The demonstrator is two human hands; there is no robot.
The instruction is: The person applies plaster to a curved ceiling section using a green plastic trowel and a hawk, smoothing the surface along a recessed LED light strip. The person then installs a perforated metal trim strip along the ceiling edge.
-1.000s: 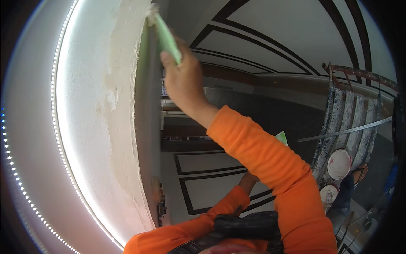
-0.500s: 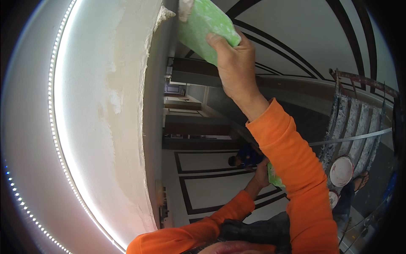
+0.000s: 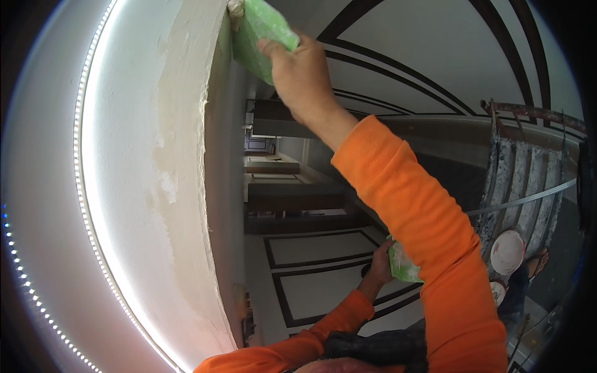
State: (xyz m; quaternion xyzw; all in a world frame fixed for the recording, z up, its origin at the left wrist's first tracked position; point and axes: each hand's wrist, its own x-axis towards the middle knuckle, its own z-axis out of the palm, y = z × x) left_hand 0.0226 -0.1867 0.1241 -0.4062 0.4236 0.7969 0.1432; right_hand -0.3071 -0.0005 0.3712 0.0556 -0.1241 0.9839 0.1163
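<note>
Upper scraper (image 3: 256, 38) shifted left, jutting above pinching right hand (image 3: 303, 78); left hand (image 3: 380, 266) grips lower scraper (image 3: 402, 264).

Holding a thin, flat, green spreader (image 3: 254, 40) up at a beige, putty-coated wall edge (image 3: 185, 143).
Gripped in the right hand (image 3: 305, 74), tilted, streaked whitish, with a lump of beige putty (image 3: 236, 13) on its upper left corner; just beside the edge, contact unclear. Lower down, in the left hand (image 3: 380, 264), a second flat green spreader (image 3: 404, 263), smeared with pale putty, partly hidden. Along the wall edge, patchy beige over white, ragged at the rim.
</note>
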